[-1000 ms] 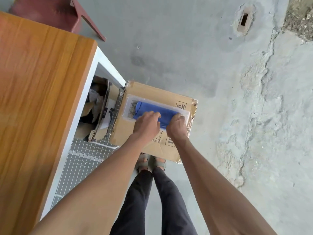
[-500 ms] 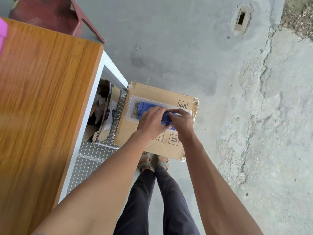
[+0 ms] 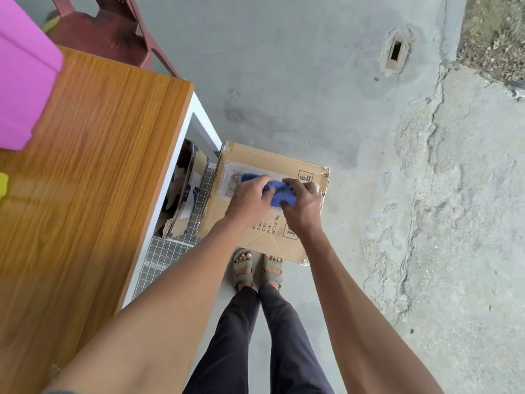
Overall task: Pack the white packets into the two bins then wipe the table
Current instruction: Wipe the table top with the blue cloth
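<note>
Just right of the frame's centre, both hands meet over a blue cloth [image 3: 279, 191] that lies on a clear plastic box [image 3: 231, 180] sitting on top of a cardboard box [image 3: 267, 237] on the concrete floor [image 3: 312, 95]. Left hand [image 3: 250, 200] has its fingers curled onto the cloth's left part, gripping it; right hand [image 3: 302, 207] has its fingers curled over the cloth's right end, gripping it too. Some small round things show through the clear box at its left end, too blurred to name. Filling the left of the frame is a wooden table [image 3: 93, 172] with a white frame; a pink bin [image 3: 22, 78] sits on it at the upper left, cut off by the edge. Below the tabletop edge a wire shelf [image 3: 167, 251] holds an open, worn carton [image 3: 181, 200]. A dark red plastic chair [image 3: 110, 27] stands at the top left. At the bottom centre are dark trousers and two sandalled feet [image 3: 257, 268], just beside the cardboard box.
</note>
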Action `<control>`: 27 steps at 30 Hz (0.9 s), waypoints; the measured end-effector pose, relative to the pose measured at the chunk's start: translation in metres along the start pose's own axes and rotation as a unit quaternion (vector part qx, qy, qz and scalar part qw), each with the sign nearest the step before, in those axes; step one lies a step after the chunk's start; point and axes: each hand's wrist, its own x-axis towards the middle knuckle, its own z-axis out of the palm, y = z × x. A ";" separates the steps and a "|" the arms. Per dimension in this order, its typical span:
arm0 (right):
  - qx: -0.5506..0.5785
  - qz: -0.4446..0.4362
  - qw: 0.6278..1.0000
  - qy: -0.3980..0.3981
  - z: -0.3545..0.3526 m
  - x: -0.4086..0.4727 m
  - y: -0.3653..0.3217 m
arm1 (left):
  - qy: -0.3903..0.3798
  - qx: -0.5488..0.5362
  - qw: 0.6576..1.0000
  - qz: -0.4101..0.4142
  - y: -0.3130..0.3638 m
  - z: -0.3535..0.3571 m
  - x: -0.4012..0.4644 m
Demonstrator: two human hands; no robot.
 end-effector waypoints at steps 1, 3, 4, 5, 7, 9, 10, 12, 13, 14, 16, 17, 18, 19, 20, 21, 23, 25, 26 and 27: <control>-0.034 -0.012 0.999 -0.002 -0.002 -0.003 -0.002 | -0.002 0.000 1.000 0.005 0.004 -0.006 -0.004; -0.069 -0.038 0.997 0.007 -0.006 -0.006 -0.005 | -0.005 -0.001 1.000 0.015 0.013 -0.020 -0.012; -0.076 -0.051 0.996 0.016 -0.008 -0.007 -0.005 | 0.000 -0.006 1.000 0.016 0.016 -0.026 -0.016; -0.078 -0.055 0.995 0.023 -0.013 -0.007 -0.008 | 0.006 -0.014 1.000 0.014 0.020 -0.035 -0.021; -0.060 -0.035 0.997 0.012 -0.026 -0.008 -0.016 | 0.021 -0.037 0.999 -0.002 0.026 -0.050 -0.030; -0.030 -0.013 0.999 -0.026 -0.046 -0.014 -0.031 | 0.047 -0.067 0.996 -0.025 0.034 -0.068 -0.041; -0.010 -0.012 0.999 -0.042 -0.056 -0.018 -0.040 | 0.062 -0.085 0.994 -0.042 0.038 -0.077 -0.047; 0.032 -0.025 0.997 -0.064 -0.077 -0.023 -0.055 | 0.096 -0.119 0.985 -0.080 0.045 -0.095 -0.057; 0.046 -0.033 0.996 -0.070 -0.087 -0.028 -0.064 | 0.115 -0.129 0.981 -0.093 0.047 -0.103 -0.066; 0.060 -0.038 0.995 -0.077 -0.096 -0.034 -0.075 | 0.130 -0.138 0.977 -0.102 0.047 -0.112 -0.075; 0.113 -0.027 0.989 -0.094 -0.111 -0.037 -0.090 | 0.148 -0.153 0.970 -0.116 0.045 -0.123 -0.086; 0.138 -0.021 0.985 -0.104 -0.116 -0.040 -0.097 | 0.155 -0.163 0.967 -0.116 0.045 -0.130 -0.093; 0.161 -0.019 0.980 -0.114 -0.122 -0.044 -0.105 | 0.161 -0.179 0.964 -0.113 0.044 -0.137 -0.102; 0.189 -0.018 0.974 -0.125 -0.127 -0.049 -0.112 | 0.163 -0.199 0.960 -0.111 0.043 -0.144 -0.109; 0.219 -0.020 0.966 -0.137 -0.131 -0.053 -0.119 | 0.164 -0.217 0.956 -0.109 0.042 -0.151 -0.116; 0.243 -0.021 0.958 -0.149 -0.134 -0.057 -0.126 | 0.160 -0.230 0.953 -0.111 0.042 -0.158 -0.123; 0.269 -0.031 0.948 -0.169 -0.138 -0.063 -0.139 | 0.168 -0.259 0.945 -0.110 0.041 -0.171 -0.137; 0.266 -0.052 0.943 -0.194 -0.140 -0.071 -0.154 | 0.187 -0.282 0.936 -0.100 0.041 -0.184 -0.152; 0.257 -0.063 0.942 -0.206 -0.140 -0.073 -0.161 | 0.199 -0.286 0.933 -0.096 0.042 -0.190 -0.160; 0.251 -0.073 0.939 -0.222 -0.138 -0.075 -0.168 | 0.213 -0.282 0.931 -0.095 0.041 -0.195 -0.167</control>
